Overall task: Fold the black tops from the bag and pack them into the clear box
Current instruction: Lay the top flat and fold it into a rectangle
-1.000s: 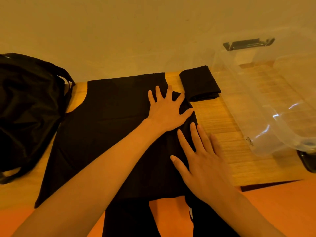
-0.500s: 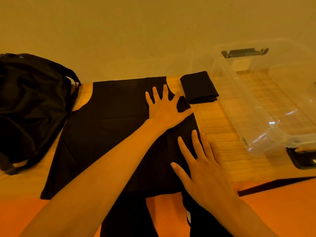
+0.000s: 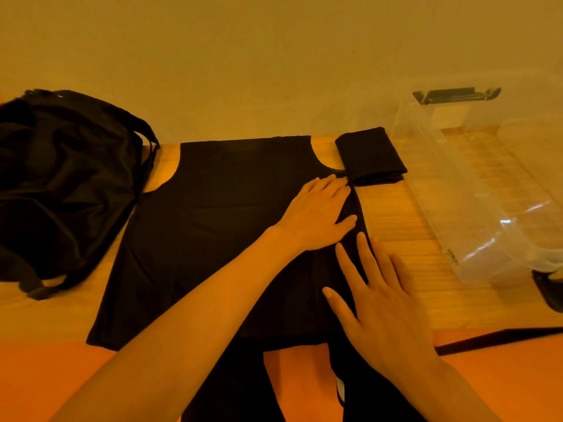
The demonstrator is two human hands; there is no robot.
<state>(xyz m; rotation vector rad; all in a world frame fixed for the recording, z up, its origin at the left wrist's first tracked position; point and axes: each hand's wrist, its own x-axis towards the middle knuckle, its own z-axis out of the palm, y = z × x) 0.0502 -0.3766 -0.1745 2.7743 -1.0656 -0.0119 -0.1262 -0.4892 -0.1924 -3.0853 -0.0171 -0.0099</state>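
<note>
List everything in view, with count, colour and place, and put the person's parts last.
black bag: 1, black, left end of the table
spread top: 1, black, flat on the table's middle
folded top: 1, black, by the spread top's far right corner, beside the box
clear box: 1, clear, right end of the table
box latches: 2, black, far and near ends of the box
table: 1, light wood, under everything
wall: 1, beige, behind the table
floor: orange, near side
legs: 2, black trousers, bottom edge
left hand: 1, flat on the spread top
right hand: 1, flat on the spread top's right edge
</note>
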